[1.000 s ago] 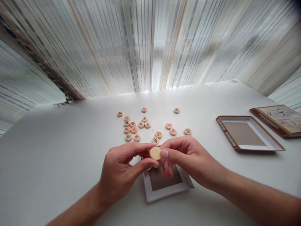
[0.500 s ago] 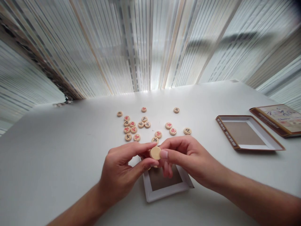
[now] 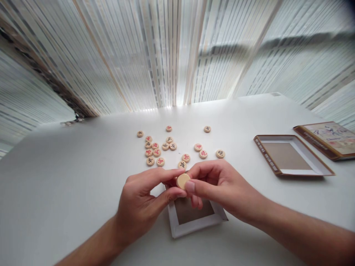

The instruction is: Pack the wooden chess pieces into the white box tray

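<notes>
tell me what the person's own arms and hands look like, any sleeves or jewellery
The left hand and right hand are bare: no gloves, rings or bracelets show. The left forearm and right forearm are bare too, with no sleeves or watch in view.

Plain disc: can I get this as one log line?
left hand: around plain disc; right hand: thumb on disc; near tray: below hands; marked discs: on table

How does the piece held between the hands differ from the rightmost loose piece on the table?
The held piece turns a plain, unmarked face to the camera; the rightmost loose piece shows a black character. The held piece is raised in the fingers of the left hand and right hand; the rightmost loose piece lies flat on the white table. Both are round and pale wood-coloured.
</notes>
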The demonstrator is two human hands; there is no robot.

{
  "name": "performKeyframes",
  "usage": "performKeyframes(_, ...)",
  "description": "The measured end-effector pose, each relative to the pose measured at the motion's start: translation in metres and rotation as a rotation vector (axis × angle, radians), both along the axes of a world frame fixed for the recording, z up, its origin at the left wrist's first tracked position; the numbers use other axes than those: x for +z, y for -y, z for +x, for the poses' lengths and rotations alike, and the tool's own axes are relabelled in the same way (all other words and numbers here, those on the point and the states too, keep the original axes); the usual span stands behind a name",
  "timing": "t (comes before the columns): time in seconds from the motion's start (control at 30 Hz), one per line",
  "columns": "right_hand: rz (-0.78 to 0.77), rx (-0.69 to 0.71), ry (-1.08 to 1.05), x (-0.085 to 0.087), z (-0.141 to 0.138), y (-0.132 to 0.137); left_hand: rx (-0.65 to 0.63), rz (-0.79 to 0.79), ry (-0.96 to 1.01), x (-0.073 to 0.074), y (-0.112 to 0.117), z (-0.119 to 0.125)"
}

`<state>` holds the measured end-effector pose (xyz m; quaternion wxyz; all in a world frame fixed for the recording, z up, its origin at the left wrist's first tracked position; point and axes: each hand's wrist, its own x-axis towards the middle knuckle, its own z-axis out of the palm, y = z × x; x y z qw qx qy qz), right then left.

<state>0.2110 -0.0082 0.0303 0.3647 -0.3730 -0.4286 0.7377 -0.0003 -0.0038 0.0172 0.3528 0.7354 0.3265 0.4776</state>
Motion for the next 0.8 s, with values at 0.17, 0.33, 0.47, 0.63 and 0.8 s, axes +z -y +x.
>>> performKeyframes(0.17,0.000,-0.008,0.007,-0.0006,-0.0010,0.0003,-0.038,0.069,-0.027,-0.0012,-0.0014,0.0000)
performKeyframes(0.33,-0.037,-0.008,0.005,0.0015,0.0000,0.0016,-0.038,0.096,-0.051,-0.0020,-0.0006,-0.0010)
performKeyframes(0.47,-0.068,-0.005,0.007,0.0012,-0.0002,0.0016,-0.040,0.101,-0.067,-0.0023,-0.0004,-0.0024)
performKeyframes(0.63,-0.106,0.010,-0.004,-0.0034,-0.0019,0.0008,-0.073,0.124,-0.085,-0.0018,-0.0008,-0.0029)
performKeyframes(0.8,-0.122,0.013,0.008,-0.0050,-0.0033,0.0022,-0.108,0.104,-0.107,-0.0004,0.0026,-0.0019)
